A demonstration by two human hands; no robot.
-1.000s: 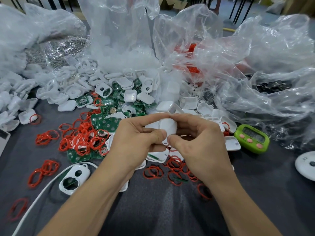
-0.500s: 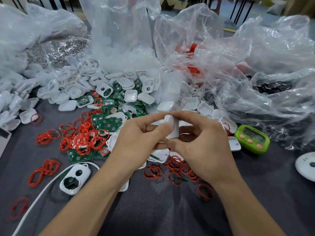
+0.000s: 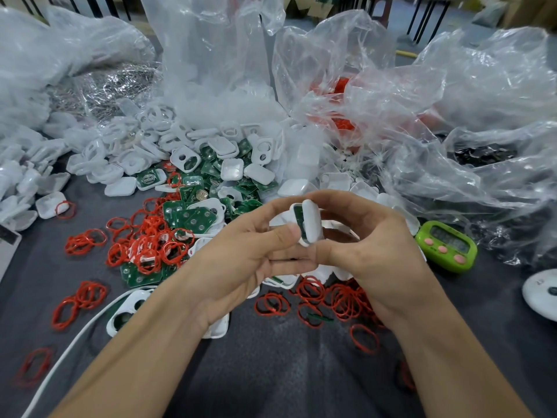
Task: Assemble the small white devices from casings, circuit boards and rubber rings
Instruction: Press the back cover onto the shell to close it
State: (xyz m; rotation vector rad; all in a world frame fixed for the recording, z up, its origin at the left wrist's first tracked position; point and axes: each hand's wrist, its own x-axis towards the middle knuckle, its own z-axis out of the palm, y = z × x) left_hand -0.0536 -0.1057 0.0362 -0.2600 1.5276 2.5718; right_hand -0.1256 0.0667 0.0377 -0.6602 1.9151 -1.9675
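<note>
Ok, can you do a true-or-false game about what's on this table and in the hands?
1. The left hand and right hand hold one device. True.
2. The device is black. False: it is white.
3. The rings are red. True.
4. The timer is green. True.
5. The timer lies left of the hands. False: it lies to their right.

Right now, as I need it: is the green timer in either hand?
No, the green timer lies on the table beside the right hand, which holds a white device with the left hand.
</note>
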